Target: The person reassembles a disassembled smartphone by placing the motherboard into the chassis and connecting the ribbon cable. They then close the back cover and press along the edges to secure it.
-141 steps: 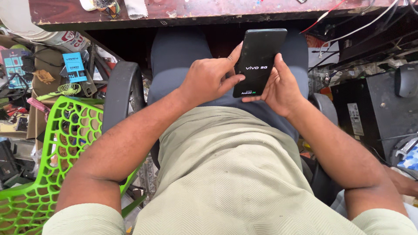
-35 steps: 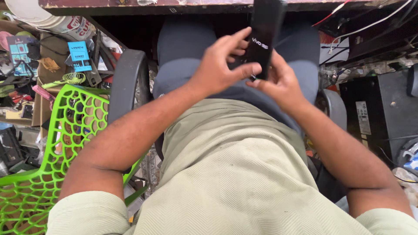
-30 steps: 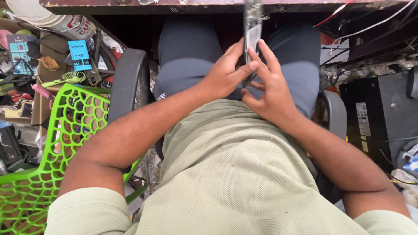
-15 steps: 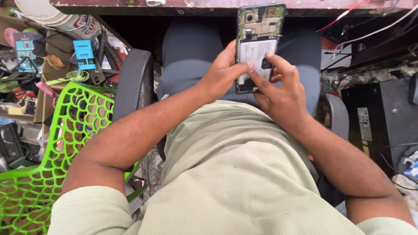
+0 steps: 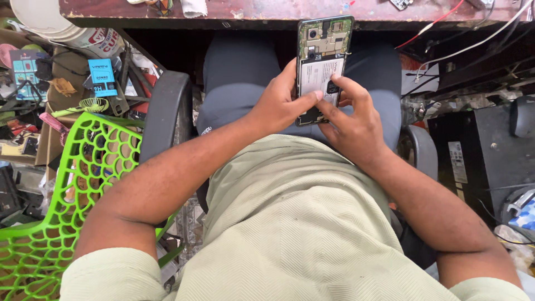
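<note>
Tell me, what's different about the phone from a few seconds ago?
The phone has been flipped over. Earlier its dark back cover faced up; then it turned edge-on, and now its open inside shows, with the green board and pale battery. The left hand and right hand kept hold throughout, fingers shifting. The green chair and desk edge stayed put.

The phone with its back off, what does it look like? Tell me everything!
The phone is open, with no back cover. A green circuit board with camera parts sits at the top, and a pale battery fills the middle. It stands tilted upright above the person's lap. The left hand and right hand hold it, fingertips on the battery.
</note>
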A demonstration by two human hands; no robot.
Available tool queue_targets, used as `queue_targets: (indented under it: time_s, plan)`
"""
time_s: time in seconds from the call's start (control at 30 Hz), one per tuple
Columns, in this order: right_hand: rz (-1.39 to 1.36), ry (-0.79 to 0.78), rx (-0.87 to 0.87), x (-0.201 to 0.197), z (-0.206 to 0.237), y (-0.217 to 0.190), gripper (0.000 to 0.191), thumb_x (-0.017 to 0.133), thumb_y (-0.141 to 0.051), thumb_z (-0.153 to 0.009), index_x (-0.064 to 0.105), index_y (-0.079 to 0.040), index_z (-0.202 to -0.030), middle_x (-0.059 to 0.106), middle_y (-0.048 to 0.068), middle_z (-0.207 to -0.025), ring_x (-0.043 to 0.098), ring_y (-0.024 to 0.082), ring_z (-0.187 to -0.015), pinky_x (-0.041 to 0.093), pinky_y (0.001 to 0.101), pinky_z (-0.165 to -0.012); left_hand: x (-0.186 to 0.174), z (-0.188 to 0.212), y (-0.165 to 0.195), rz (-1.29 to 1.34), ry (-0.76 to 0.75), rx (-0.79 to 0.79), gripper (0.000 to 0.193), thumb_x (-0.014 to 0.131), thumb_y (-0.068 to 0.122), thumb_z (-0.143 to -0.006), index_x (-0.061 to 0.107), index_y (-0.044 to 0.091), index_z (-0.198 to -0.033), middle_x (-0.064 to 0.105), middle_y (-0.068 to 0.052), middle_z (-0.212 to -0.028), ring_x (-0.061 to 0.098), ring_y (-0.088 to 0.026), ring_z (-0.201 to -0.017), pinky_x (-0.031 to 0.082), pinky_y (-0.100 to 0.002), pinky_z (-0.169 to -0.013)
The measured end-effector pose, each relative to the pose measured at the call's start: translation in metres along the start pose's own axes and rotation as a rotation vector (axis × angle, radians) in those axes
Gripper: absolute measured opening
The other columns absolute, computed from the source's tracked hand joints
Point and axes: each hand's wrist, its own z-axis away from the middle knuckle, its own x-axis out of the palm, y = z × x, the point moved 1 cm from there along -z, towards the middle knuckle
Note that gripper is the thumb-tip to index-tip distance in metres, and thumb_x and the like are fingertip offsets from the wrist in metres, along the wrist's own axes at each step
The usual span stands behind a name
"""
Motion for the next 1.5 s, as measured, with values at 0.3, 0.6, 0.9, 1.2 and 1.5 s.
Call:
queue_targets:
  time_s: [0.3,0.6,0.9,1.2,1.5]
  plan:
    - [-0.01,0.025,0.02,0.005,0.004,0.002,0.051,0.086,-0.002,-0.076,0.073,-0.01,-0.125,0.048,0.013,-0.145,0.065,0.023,-0.1,0.059,0.0361,-0.088,-0.001,0.0,0.005,-0.073,-0.006,0.043,0.055,0.069,0.015,-0.101,0.044,0.001,-0.148,0.071,-0.014,-0.132,0.069,-0.018,-0.122,0.057,-0.034,-0.106]
    - [-0.231,0.165,0.028,0.015,0.006,0.014,0.059,0.093,0.003,-0.079,0.052,-0.009,-0.12,0.04,0.017,-0.147,0.063,0.022,-0.097,0.058,0.035,-0.082,-0.008,-0.003,-0.01,0.342,-0.019,-0.072,0.07,0.071,0.003,-0.096,0.035,0.002,-0.156,0.06,-0.011,-0.142,0.061,-0.019,-0.133,0.052,-0.037,-0.116]
    - [-0.257,0.196,0.003,0.015,0.015,0.019,0.053,0.095,0.003,-0.082,0.052,-0.007,-0.111,0.046,0.016,-0.142,0.067,0.024,-0.104,0.062,0.0314,-0.081,-0.006,-0.003,-0.02,0.305,-0.085,-0.043,0.098,0.077,-0.011,-0.079,0.024,0.006,-0.16,0.052,-0.01,-0.148,0.052,-0.022,-0.143,0.045,-0.04,-0.122]
    - [-0.167,0.183,-0.046,0.007,0.005,0.008,0.033,0.092,-0.001,-0.077,0.063,-0.007,-0.092,0.058,0.015,-0.127,0.068,0.03,-0.104,0.062,0.0365,-0.087,-0.005,-0.004,-0.018,0.301,-0.085,-0.071,0.095,0.073,-0.017,-0.076,0.029,0.004,-0.157,0.054,-0.01,-0.146,0.052,-0.021,-0.141,0.046,-0.039,-0.12]
    - [-0.153,0.136,-0.063,0.005,0.0,0.008,0.027,0.091,-0.003,-0.073,0.068,-0.007,-0.088,0.063,0.012,-0.121,0.068,0.027,-0.099,0.059,0.0376,-0.082,-0.007,-0.005,-0.019,0.21,-0.081,-0.045,0.092,0.076,-0.016,-0.078,0.031,0.003,-0.156,0.055,-0.013,-0.142,0.055,-0.022,-0.138,0.049,-0.039,-0.118]
